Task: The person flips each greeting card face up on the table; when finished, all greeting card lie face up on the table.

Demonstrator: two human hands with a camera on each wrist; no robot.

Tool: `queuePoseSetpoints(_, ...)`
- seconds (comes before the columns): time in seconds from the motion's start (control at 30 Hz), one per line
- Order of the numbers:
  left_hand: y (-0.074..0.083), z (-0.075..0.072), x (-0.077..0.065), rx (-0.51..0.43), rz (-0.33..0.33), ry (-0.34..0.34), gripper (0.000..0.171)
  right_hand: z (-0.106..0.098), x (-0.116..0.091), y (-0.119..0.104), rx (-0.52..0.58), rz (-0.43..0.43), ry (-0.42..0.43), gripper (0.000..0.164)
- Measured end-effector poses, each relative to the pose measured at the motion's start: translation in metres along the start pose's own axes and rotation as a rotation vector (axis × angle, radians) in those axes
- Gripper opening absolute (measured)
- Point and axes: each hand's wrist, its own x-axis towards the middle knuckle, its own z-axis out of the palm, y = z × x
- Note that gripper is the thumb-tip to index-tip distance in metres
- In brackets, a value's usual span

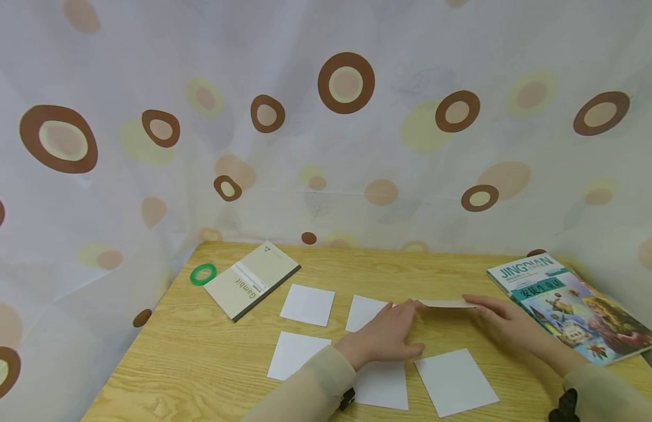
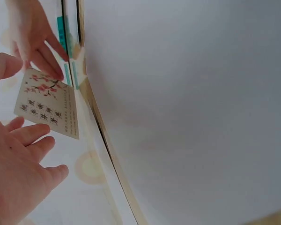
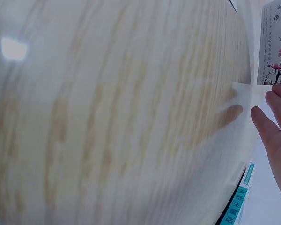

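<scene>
A square card [image 1: 444, 303] is held up over the table, edge-on in the head view. The left wrist view shows its printed face, with pink blossoms and Chinese characters on the card [image 2: 51, 101]. My left hand [image 1: 385, 333] pinches its left end, thumb on one side and fingers on the other. At the opposite end my right hand [image 1: 507, 321] grips the card by its edge between thumb and fingers. Below my left hand lies a blank white card [image 1: 382, 390], partly covered by it. Another white card [image 1: 456, 382] lies to its right.
More white cards lie left of my left hand, such as a back-row card [image 1: 307, 305] and a front card [image 1: 294, 354]. Further left are a notebook [image 1: 246, 281] and a green tape roll [image 1: 202, 274]. An illustrated magazine [image 1: 573, 310] borders my right arm.
</scene>
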Motion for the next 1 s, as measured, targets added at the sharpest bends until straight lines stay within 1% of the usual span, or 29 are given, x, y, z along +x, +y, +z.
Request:
queuePoseSetpoints(0.07, 0.000, 0.000, 0.000, -0.007, -0.010, 0.003, 0.074, 0.001, 0.000, -0.001, 0.005, 0.008, 0.005, 0.039)
queuePoseSetpoints(0.13, -0.001, 0.001, -0.001, -0.007, -0.019, 0.002, 0.077, 0.002, 0.001, 0.000, 0.015, 0.016, 0.027, 0.039)
queuePoseSetpoints(0.2, -0.002, 0.002, -0.001, -0.014, -0.020, -0.001, 0.077, 0.002, 0.002, 0.000, 0.014, 0.006, 0.052, 0.038)
queuePoseSetpoints(0.27, -0.003, 0.003, -0.001, -0.035, -0.017, -0.003, 0.077, 0.002, 0.002, -0.001, 0.028, 0.008, 0.081, 0.037)
queuePoseSetpoints(0.37, -0.004, 0.003, -0.001, -0.087, -0.007, -0.008, 0.076, 0.001, 0.003, -0.004, 0.105, 0.037, 0.100, 0.038)
queuePoseSetpoints(0.47, -0.006, 0.003, -0.001, -0.168, 0.004, -0.001, 0.077, 0.000, 0.003, -0.008, 0.225, 0.099, 0.111, 0.038)
queuePoseSetpoints(0.6, -0.007, 0.003, 0.002, -0.285, 0.009, 0.023, 0.078, -0.002, 0.004, -0.010, 0.363, 0.152, 0.135, 0.031)
queuePoseSetpoints(0.67, -0.007, 0.002, 0.003, -0.332, 0.007, 0.035, 0.079, -0.003, 0.005, -0.009, 0.425, 0.161, 0.151, 0.028)
queuePoseSetpoints(0.73, -0.007, 0.001, 0.004, -0.359, 0.006, 0.046, 0.078, -0.002, 0.006, -0.009, 0.483, 0.169, 0.169, 0.024)
queuePoseSetpoints(0.8, -0.007, 0.001, 0.004, -0.381, -0.002, 0.056, 0.078, -0.002, 0.006, -0.010, 0.535, 0.182, 0.192, 0.022)
queuePoseSetpoints(0.9, -0.007, 0.000, 0.004, -0.425, -0.033, 0.067, 0.076, 0.000, 0.007, -0.012, 0.596, 0.215, 0.233, 0.021)
queuePoseSetpoints(1.0, -0.006, 0.000, 0.004, -0.498, -0.076, 0.081, 0.075, 0.001, 0.008, -0.014, 0.613, 0.245, 0.270, 0.019)
